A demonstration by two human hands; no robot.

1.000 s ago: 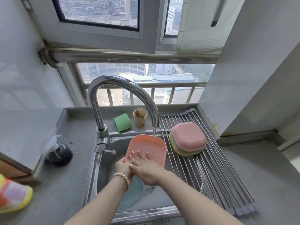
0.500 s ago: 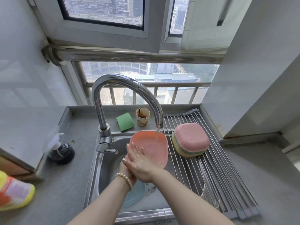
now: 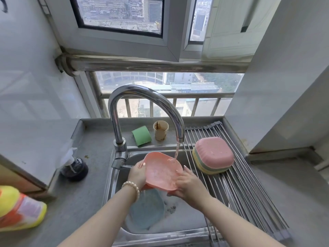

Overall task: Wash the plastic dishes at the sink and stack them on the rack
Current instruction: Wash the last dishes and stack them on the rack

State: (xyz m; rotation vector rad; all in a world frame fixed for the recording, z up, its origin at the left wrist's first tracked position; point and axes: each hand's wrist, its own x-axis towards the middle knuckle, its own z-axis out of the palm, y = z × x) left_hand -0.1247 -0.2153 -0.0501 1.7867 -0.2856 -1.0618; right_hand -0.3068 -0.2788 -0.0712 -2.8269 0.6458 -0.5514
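Two hands [image 3: 137, 172] – perhaps six dishes [image 3: 212, 155]

No legible text, labels or numbers anywhere. The yellow-orange packet [image 3: 17, 209] at 8 o'clock shows colour only.

Daylit window [image 3: 121, 15], grey countertop [image 3: 85, 207]

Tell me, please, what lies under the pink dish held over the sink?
Under the pink dish a light blue dish lies in the sink with some foam beside it. The pink dish and the left hand cover its upper edge, so its whole shape cannot be seen.
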